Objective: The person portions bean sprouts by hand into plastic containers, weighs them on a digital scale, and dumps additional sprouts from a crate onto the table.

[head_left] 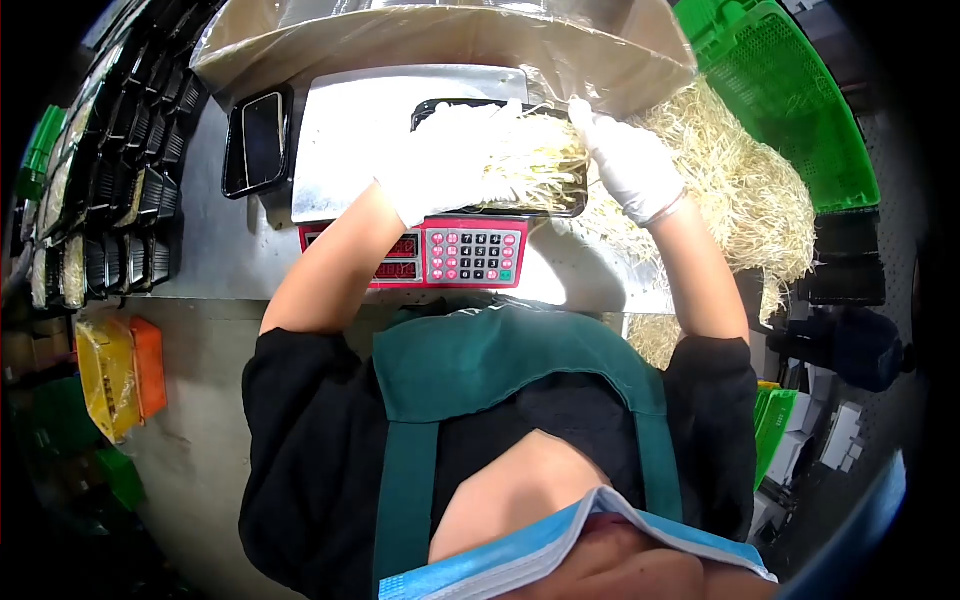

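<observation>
A black plastic tray point(572, 208) filled with pale bean sprouts point(545, 160) rests over the weighing scale's metal plate point(345, 130). My left hand point(440, 160), in a white glove, curls over the left part of the sprouts. Glare washes out much of that glove. At the tray's right end is my right hand point(630, 165), also gloved, its fingers stretched out beside the sprout ends; some fingers are hidden. The scale's red keypad panel point(475, 257) faces me below the tray. A big heap of loose sprouts point(740, 175) lies just right of my right hand.
Another black tray with a phone-like dark rectangle point(262, 135) sits left of the scale. Stacked black trays point(140, 195) line the far left. A plastic-lined box point(450, 45) stands behind the scale. A green crate point(800, 100) is at the right, behind the heap.
</observation>
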`<state>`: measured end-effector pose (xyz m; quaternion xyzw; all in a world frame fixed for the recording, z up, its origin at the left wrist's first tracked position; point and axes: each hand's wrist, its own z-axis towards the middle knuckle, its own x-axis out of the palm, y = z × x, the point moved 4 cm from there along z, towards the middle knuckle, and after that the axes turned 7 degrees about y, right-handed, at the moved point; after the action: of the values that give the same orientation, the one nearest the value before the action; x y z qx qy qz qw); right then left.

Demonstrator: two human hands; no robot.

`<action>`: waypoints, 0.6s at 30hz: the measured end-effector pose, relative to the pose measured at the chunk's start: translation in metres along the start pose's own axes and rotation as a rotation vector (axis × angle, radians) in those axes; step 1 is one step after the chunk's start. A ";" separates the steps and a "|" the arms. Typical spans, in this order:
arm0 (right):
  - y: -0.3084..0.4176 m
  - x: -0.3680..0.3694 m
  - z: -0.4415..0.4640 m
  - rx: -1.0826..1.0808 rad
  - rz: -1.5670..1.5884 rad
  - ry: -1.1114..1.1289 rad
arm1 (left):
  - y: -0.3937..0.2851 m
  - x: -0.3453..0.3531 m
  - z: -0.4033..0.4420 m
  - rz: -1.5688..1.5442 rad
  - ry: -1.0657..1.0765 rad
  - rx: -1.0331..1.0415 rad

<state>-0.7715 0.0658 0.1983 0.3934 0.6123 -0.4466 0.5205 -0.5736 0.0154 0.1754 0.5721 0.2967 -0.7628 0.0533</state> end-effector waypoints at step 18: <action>0.064 0.202 -0.080 -0.045 0.081 -0.056 | 0.008 0.011 -0.003 -0.228 0.032 -0.054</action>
<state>-0.7641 0.1643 -0.0057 0.3934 0.5910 -0.4222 0.5637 -0.5716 0.0137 0.1619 0.5449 0.3812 -0.7464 -0.0233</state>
